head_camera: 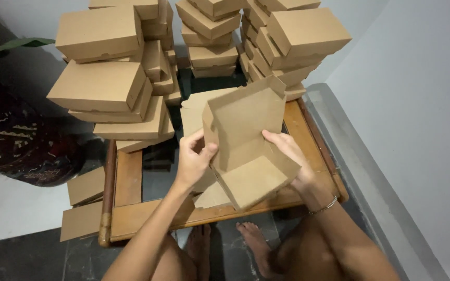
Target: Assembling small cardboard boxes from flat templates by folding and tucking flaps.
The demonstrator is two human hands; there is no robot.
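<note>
A half-folded brown cardboard box [246, 140] is held upright above a low wooden table [129, 182], its inside facing me and one flap hanging toward me. My left hand [192, 158] pinches the box's left side wall. My right hand [287, 153] grips the right side wall, fingers reaching inside; a thin bracelet sits on that wrist. Flat unfolded cardboard blanks [196, 112] lie on the table behind and beneath the box.
Tall stacks of closed brown boxes stand at the table's back left [102, 83], back middle [209, 36] and back right [295, 39]. Flat cardboard pieces [84, 203] lean off the table's left edge. A white wall [417, 130] runs along the right. My bare feet [248, 242] rest under the table's front edge.
</note>
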